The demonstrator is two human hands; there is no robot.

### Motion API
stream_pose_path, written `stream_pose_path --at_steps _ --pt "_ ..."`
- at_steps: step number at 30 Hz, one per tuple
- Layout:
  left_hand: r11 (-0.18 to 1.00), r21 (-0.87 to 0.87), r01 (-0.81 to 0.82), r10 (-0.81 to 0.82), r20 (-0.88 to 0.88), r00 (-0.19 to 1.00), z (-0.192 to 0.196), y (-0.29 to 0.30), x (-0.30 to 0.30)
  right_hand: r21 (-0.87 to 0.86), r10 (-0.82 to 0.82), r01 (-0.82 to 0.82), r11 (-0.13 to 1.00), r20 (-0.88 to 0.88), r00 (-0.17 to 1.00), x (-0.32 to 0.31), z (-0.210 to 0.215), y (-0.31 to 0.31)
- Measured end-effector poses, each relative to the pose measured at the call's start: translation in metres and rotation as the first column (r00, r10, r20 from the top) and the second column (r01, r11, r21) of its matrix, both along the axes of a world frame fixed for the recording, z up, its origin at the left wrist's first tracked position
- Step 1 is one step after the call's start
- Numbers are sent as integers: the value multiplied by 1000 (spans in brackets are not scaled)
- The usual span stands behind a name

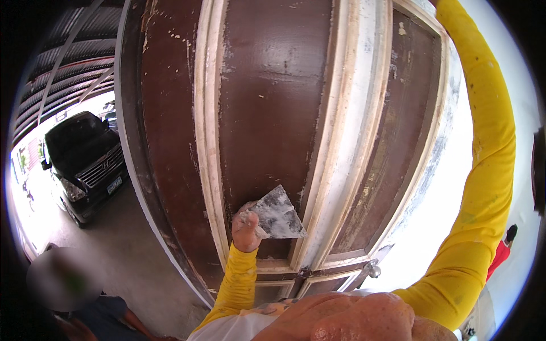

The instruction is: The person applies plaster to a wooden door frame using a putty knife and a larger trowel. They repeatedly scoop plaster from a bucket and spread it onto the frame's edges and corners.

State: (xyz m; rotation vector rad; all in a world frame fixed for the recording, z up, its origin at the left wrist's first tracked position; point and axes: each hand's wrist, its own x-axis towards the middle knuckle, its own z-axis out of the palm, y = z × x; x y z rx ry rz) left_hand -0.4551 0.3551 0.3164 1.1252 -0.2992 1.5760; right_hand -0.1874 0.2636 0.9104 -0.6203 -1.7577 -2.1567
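Note:
My left hand is closed round one side of a flat, four-cornered putty plate, thumb on top. White putty is smeared over the plate and on my fingers. Just behind it stands a dark brown panelled door, its pale moulding bare or filled with a whitish coat. The plate's right corner comes close to the moulding; I cannot tell whether they touch. My right arm, in a yellow sleeve, stretches up along the right side. Its hand lies beyond the upper edge of the head view.
A round metal doorknob sits low on the door's right side. At the left a black vehicle is parked under a corrugated roof. A person in dark clothes is at lower left, another in red at far right.

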Motion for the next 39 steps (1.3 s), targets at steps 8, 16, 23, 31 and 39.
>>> stream_pose_path --at_steps 8,16,23,31,39 --pt "991 -28 -131 131 -21 991 -11 20 -2 66 266 -263 962 -419 868 114 -91 -93" --pt "986 -162 -27 42 86 995 14 -20 -13 613 719 -652 447 -679 -146 190 -395 -105" --pt "881 -452 137 -131 45 990 -20 -149 74 911 -143 -393 123 -376 -916 211 -625 -155" --pt "555 -732 394 -498 87 863 -79 -242 241 -180 -118 -982 58 -978 172 237 -604 -221" --pt "511 -749 422 -629 9 777 -61 -301 294 -776 -133 -582 243 -621 773 261 -604 -281"
